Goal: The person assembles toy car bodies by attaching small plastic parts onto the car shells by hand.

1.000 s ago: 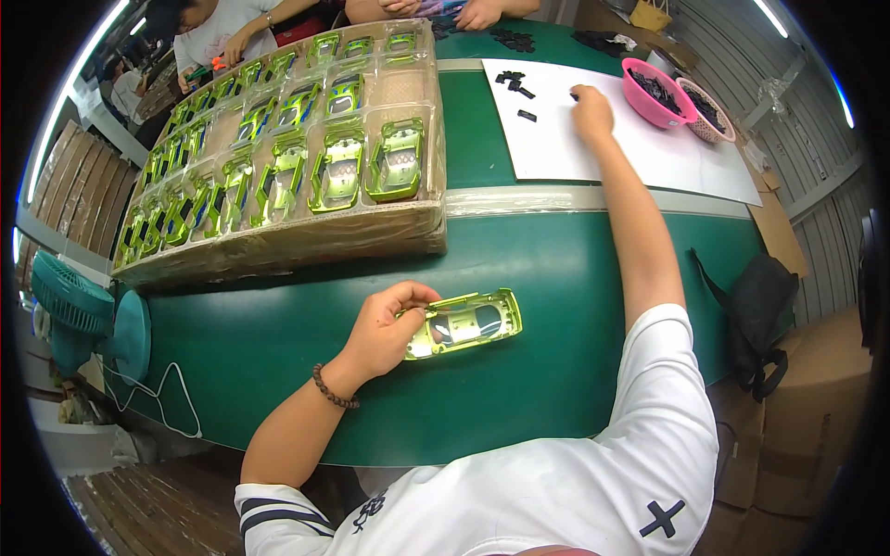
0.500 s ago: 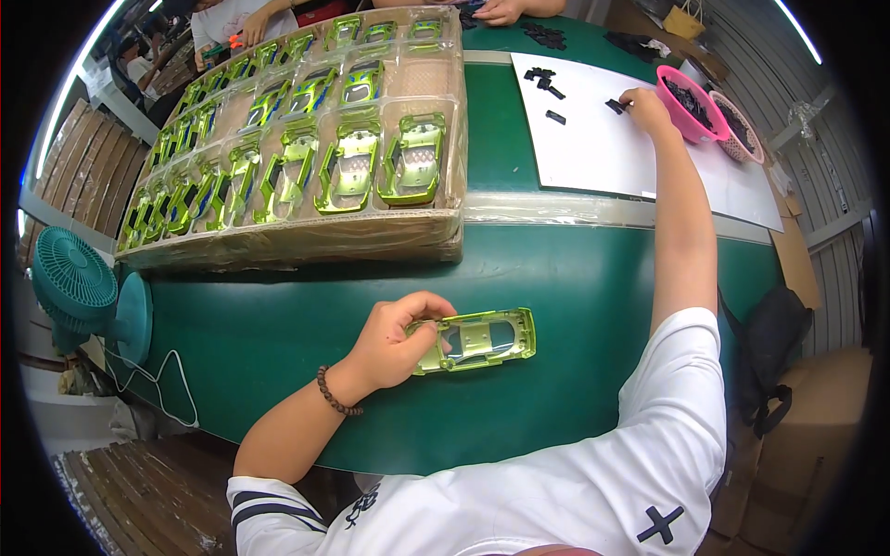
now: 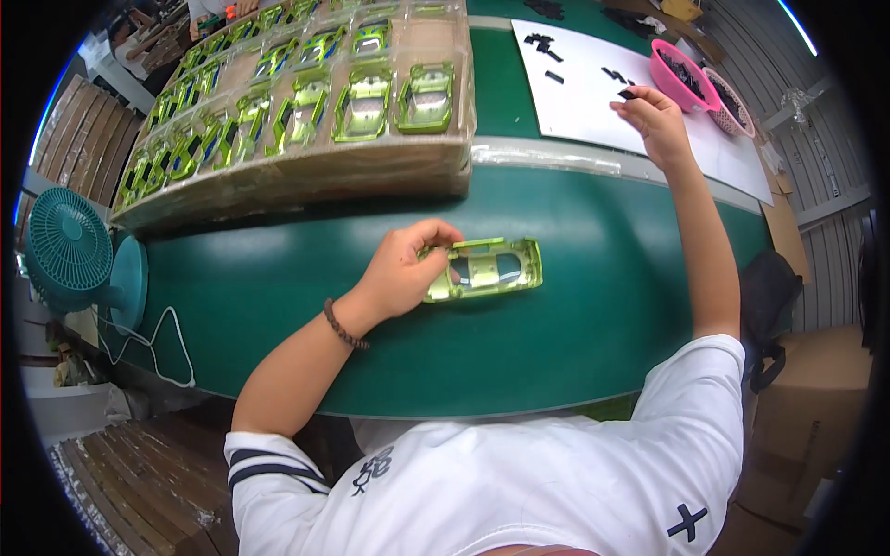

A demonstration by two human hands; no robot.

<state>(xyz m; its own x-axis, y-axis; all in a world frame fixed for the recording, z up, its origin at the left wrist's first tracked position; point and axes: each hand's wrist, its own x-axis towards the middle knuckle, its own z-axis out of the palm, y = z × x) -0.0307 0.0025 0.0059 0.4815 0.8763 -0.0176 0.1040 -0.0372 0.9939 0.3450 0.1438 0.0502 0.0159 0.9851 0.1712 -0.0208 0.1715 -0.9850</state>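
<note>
My left hand (image 3: 400,271) grips one end of a green toy car body shell (image 3: 484,271), its hollow underside facing up over the green table. Dark clear window pieces show inside the shell. At the right, my right hand (image 3: 664,128) is raised over the white board (image 3: 593,120), pinching a small black plastic part (image 3: 627,94) between thumb and fingertips. Close by on the board lie a few loose black parts (image 3: 612,74). Farther left on it are another black piece (image 3: 554,78) and a small cluster of black parts (image 3: 540,43).
A large carton (image 3: 315,176) with several green car shells in clear compartments stands at the far left. Black parts fill a pink bowl (image 3: 664,78) and a woven pink basket (image 3: 742,126) at the right. A teal fan (image 3: 69,243) with a white cord sits left. Another person's hand (image 3: 246,7) shows beyond the carton.
My right hand has picked up a black part from the board and drawn back slightly. My left hand still holds the car shell. The whole view has tilted downward.
</note>
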